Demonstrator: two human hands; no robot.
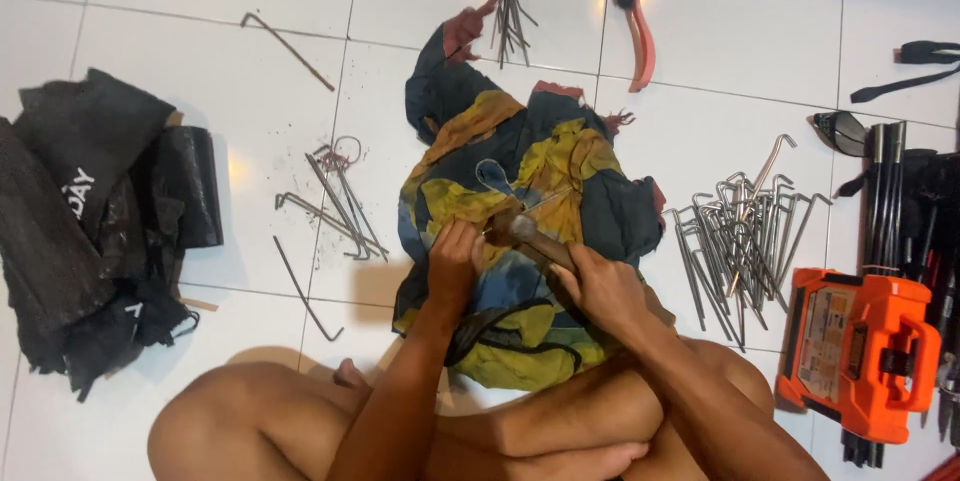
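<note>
While metal pegs (745,231) lie at three o'clock, the right hand (600,286) grips a hammer (525,233); the left hand (452,261) pinches a cloth (520,171).

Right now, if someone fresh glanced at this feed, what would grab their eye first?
Probably the crumpled yellow-and-blue cloth at centre floor, where the right hand grips a hammer and the left hand pinches something beside its head. Next, the bright orange tool case at far right, beside a heap of metal pegs.
</note>
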